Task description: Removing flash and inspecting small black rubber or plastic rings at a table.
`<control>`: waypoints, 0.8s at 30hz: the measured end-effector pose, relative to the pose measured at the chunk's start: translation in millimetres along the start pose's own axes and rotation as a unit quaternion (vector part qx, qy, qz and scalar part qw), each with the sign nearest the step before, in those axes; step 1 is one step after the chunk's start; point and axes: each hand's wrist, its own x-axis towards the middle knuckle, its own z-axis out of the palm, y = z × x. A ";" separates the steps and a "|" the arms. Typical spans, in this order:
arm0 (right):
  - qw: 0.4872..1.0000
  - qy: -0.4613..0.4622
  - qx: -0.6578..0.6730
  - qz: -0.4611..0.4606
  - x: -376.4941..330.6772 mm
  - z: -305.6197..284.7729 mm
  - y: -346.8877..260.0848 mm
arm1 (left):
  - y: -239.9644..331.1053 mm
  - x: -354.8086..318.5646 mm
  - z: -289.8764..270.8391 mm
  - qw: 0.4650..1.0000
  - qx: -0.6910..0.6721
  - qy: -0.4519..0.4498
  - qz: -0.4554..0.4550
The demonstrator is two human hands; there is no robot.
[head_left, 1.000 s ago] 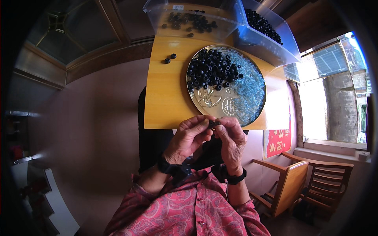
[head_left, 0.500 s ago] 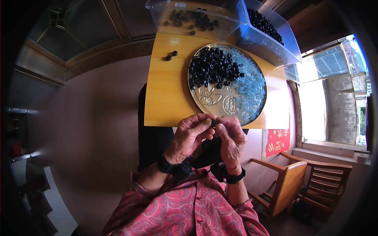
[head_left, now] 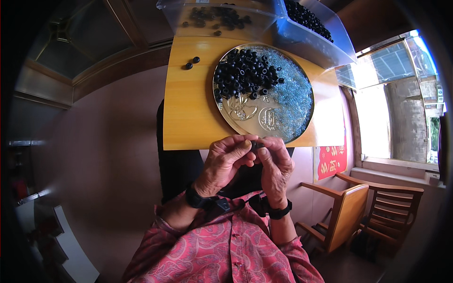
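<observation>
A small black hollow cap-like piece is pinched between the fingertips of both my hands at the table's near edge. My left hand grips it with thumb and forefinger, and my right hand holds it from the other side. The fingers hide most of it. Just beyond them lies a round, shiny embossed tray. On its left part is a heap of black cap-like pieces, some showing open ends. Many tiny clear-blue pieces cover its right part.
The wooden table carries two loose black pieces left of the tray. At the back stand a clear plastic bin with some black pieces and another bin with many more. Wooden chairs stand at the right, below a window.
The table, tray and bins sit slightly farther left and up in the picture. My hands keep nearly the same pinch on the small black piece.
</observation>
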 end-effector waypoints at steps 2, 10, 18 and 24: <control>1.000 0.003 -0.001 0.003 -0.9 -1.9 -0.5 | -0.8 1.3 1.7 1.000 -0.017 -0.007 -0.008; 0.996 0.016 0.071 0.052 -4.6 -9.4 1.1 | -5.5 4.8 2.9 0.998 -0.051 -0.008 -0.047; 0.998 0.016 0.051 0.035 -5.5 -11.5 1.0 | -8.0 5.5 3.8 0.997 -0.051 -0.007 -0.052; 1.000 0.016 0.019 0.015 -5.4 -11.2 2.5 | -8.7 4.7 5.4 0.999 -0.029 0.012 -0.041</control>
